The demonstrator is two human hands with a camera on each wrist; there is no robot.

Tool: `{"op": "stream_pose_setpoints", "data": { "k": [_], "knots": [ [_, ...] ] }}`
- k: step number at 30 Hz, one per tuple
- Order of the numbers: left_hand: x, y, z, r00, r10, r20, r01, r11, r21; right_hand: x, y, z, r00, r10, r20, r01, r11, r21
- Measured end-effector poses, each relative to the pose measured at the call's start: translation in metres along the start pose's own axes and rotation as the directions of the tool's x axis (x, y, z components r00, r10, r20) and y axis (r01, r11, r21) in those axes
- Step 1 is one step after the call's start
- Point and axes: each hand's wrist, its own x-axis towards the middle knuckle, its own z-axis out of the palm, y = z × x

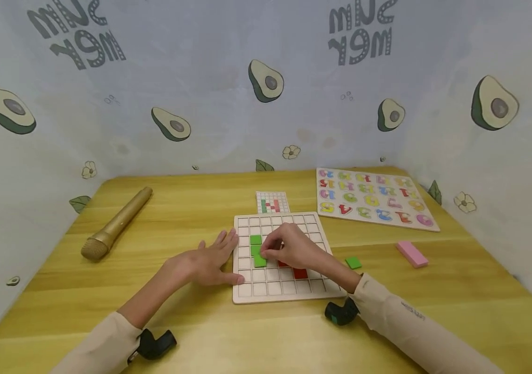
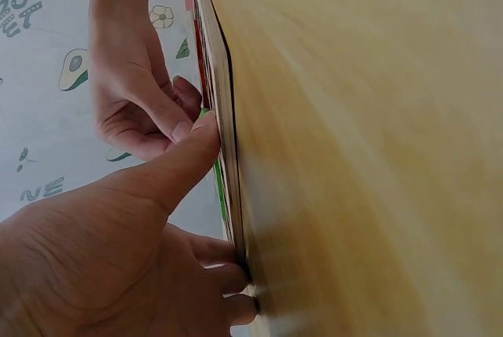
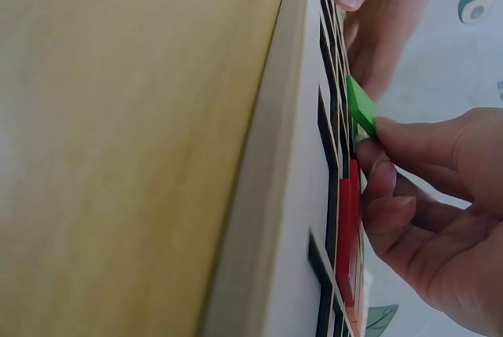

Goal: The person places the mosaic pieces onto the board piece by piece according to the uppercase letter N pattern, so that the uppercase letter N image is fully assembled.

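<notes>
A white gridded board [image 1: 280, 289] lies on the table. My right hand [image 1: 296, 246] is over its middle, pinching a small green square tile [image 3: 361, 108] between thumb and fingertips. In the right wrist view that tile is tilted against the grid. Other green tiles [image 1: 255, 240] sit in the squares just beyond it. Red tiles [image 1: 300, 273] lie in the grid, partly hidden under the right hand. My left hand [image 1: 207, 264] rests at the board's left edge with fingers extended and its thumb touching the rim.
Behind the board lies a small pattern card [image 1: 284, 202]. A number puzzle board [image 1: 415, 226] is at the back right. One loose green tile [image 1: 353, 262] and a pink block [image 1: 412, 254] lie to the right. On the left is a gold microphone [image 1: 118, 221].
</notes>
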Motion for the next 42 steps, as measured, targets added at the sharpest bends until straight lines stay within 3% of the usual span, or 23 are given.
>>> {"op": "stream_pose_setpoints", "data": {
  "k": [5, 9, 22, 42],
  "knots": [
    [0.017, -0.025, 0.011, 1.000, 0.024, -0.013, -0.024, 1.000, 0.009, 0.000, 0.000, 0.000, 0.999, -0.051, 0.015, 0.051, 0.998, -0.024],
    [0.026, -0.036, 0.017, 1.000, 0.003, -0.016, -0.003, 1.000, 0.030, 0.000, 0.001, 0.000, 0.996, -0.087, 0.024, 0.088, 0.996, -0.031],
    [0.024, -0.030, 0.012, 1.000, -0.029, -0.003, 0.029, 0.999, 0.034, 0.001, -0.003, 0.000, 0.992, -0.123, 0.040, 0.124, 0.992, -0.034],
    [0.022, -0.030, 0.012, 1.000, -0.004, 0.003, 0.004, 0.999, 0.041, 0.000, -0.006, 0.005, 0.993, -0.111, 0.041, 0.112, 0.993, -0.021]
  ]
}}
